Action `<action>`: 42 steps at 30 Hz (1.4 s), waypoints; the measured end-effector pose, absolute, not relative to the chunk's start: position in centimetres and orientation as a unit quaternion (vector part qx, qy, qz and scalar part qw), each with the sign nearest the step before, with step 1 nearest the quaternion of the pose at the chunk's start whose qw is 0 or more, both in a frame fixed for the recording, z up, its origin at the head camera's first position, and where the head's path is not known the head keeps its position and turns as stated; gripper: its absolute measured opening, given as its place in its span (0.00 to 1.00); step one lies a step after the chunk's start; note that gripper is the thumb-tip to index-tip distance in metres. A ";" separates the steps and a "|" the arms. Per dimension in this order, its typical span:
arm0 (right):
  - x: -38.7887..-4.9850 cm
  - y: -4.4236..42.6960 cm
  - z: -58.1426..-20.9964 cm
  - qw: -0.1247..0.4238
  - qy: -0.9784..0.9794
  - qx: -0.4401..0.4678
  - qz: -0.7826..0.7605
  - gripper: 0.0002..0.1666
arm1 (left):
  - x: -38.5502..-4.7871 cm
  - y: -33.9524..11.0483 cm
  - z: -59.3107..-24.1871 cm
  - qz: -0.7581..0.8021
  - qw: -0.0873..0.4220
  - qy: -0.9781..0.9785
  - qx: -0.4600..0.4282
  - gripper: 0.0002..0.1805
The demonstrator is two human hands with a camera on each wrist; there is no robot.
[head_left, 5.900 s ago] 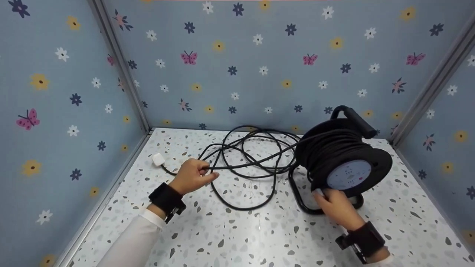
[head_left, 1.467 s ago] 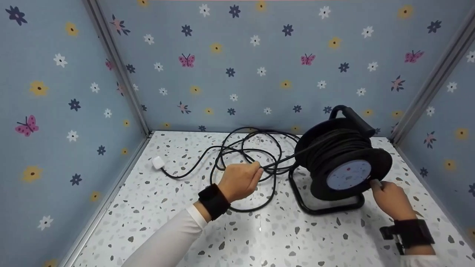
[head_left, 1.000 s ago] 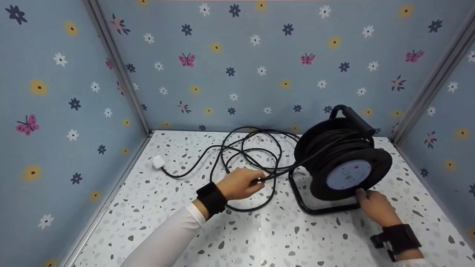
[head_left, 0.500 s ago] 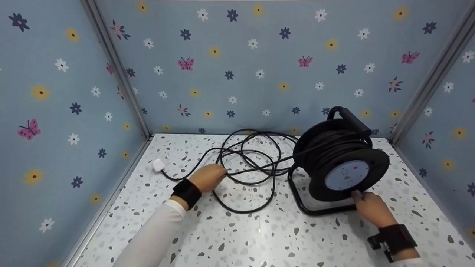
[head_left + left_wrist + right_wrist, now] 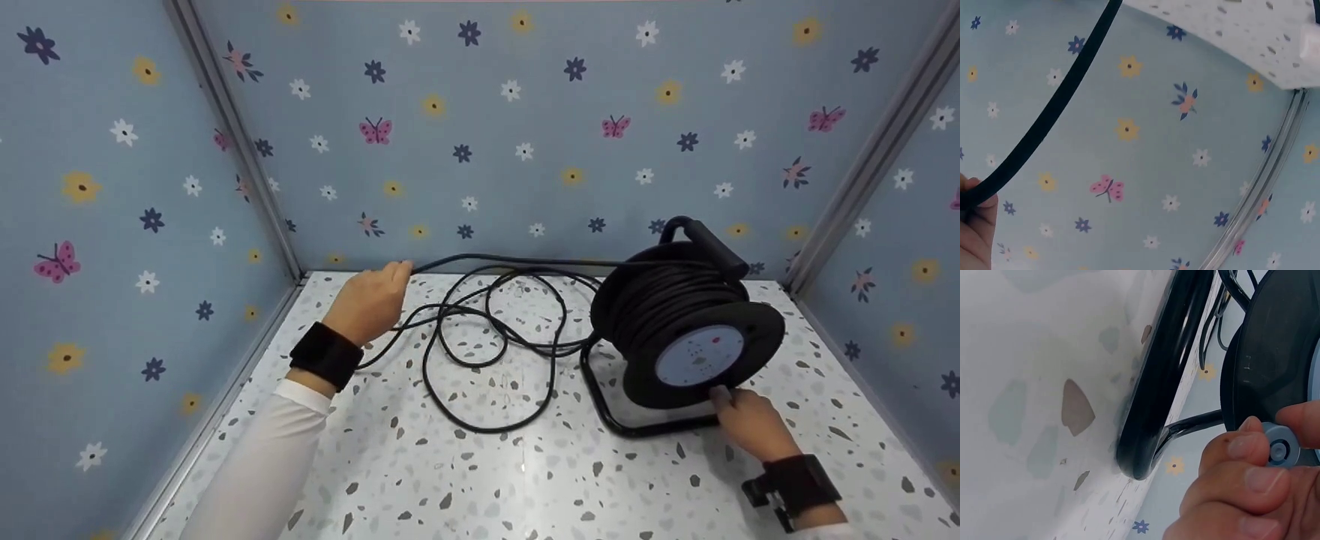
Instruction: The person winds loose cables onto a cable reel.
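A black cable reel with a pale socket face stands at the right on its tubular frame. My right hand holds the small grey crank knob at the reel's lower rim, fingers curled round it in the right wrist view. At the left my left hand grips the black cable, raised above the table. From that hand the cable runs almost level to the top of the drum. In the left wrist view the cable bends up from the pinching fingers.
Loose loops of cable lie on the speckled white table between the hands. Flower-patterned panels enclose the back and both sides. The reel's black carrying handle rises near the back panel. A white plug shows at the left wrist view's edge.
My left hand, gripping the cable, first went right toward the reel, then back left and up, lifting the cable. The right hand carried the knob right along the rim, then partway back; the reel turned.
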State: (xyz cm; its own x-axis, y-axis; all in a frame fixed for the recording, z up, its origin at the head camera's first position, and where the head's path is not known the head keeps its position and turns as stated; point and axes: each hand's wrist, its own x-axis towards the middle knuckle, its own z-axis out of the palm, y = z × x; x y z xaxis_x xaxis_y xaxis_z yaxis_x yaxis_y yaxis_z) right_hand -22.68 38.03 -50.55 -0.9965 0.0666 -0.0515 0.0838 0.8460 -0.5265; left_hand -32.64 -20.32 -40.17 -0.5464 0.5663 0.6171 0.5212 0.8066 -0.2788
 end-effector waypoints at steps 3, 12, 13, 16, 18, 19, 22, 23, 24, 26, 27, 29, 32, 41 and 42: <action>-22.7 38.0 -50.9 0.018 0.960 0.040 -0.276 0.34 | -31.7 -19.9 -40.8 0.047 0.344 -0.886 -0.307 0.17; -22.7 37.9 -51.4 0.022 0.961 0.035 -0.274 0.33 | -31.3 -21.5 -46.1 -0.027 0.171 -0.922 -0.347 0.12; -22.7 37.9 -51.4 0.024 0.960 0.035 -0.275 0.33 | -31.5 -21.9 -46.5 -0.021 0.170 -0.925 -0.339 0.12; -22.7 37.7 -51.4 0.026 0.960 0.038 -0.277 0.34 | -32.2 -23.1 -47.4 -0.030 0.196 -0.937 -0.289 0.08; -22.7 37.6 -51.4 0.027 0.959 0.037 -0.279 0.34 | -32.7 -23.9 -47.5 -0.080 0.219 -0.942 -0.242 0.06; -22.7 37.6 -51.4 0.028 0.959 0.037 -0.280 0.35 | -32.9 -24.2 -47.4 -0.116 0.232 -0.941 -0.219 0.06; -22.6 37.5 -51.5 0.031 0.958 0.038 -0.282 0.36 | -33.3 -25.0 -46.5 -0.241 0.272 -0.917 -0.162 0.10; -22.6 37.5 -51.6 0.031 0.958 0.039 -0.283 0.36 | -33.4 -25.2 -45.9 -0.284 0.283 -0.903 -0.152 0.11; -22.5 37.5 -51.6 0.032 0.957 0.040 -0.284 0.35 | -33.4 -25.3 -45.3 -0.322 0.295 -0.888 -0.146 0.12; -22.5 37.6 -51.6 0.034 0.957 0.042 -0.284 0.35 | -33.3 -25.3 -43.8 -0.394 0.316 -0.852 -0.139 0.15; -22.5 37.6 -51.5 0.034 0.957 0.042 -0.284 0.35 | -33.2 -25.2 -42.9 -0.431 0.323 -0.831 -0.139 0.19; -22.5 37.6 -51.4 0.036 0.956 0.043 -0.286 0.36 | -33.1 -25.0 -41.4 -0.494 0.332 -0.790 -0.148 0.30; -22.6 37.7 -51.2 0.038 0.956 0.042 -0.289 0.36 | -32.7 -24.6 -39.5 -0.559 0.329 -0.742 -0.169 0.46; -22.2 37.3 -51.1 0.041 0.953 0.043 -0.296 0.35 | -31.6 -26.0 -40.2 -0.455 0.329 -0.808 -0.180 0.43; -22.1 37.3 -51.1 0.043 0.953 0.043 -0.298 0.35 | -31.4 -26.4 -40.7 -0.446 0.323 -0.817 -0.171 0.40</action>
State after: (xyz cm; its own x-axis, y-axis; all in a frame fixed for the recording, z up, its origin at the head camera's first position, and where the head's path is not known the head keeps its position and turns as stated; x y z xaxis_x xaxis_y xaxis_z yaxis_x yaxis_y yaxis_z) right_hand -22.15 37.28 -51.14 -0.9925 0.0567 -0.1085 0.1084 0.8186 -0.5640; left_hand -31.39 -26.38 -40.72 -0.7332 -0.0076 0.6800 0.5677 0.5437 0.6182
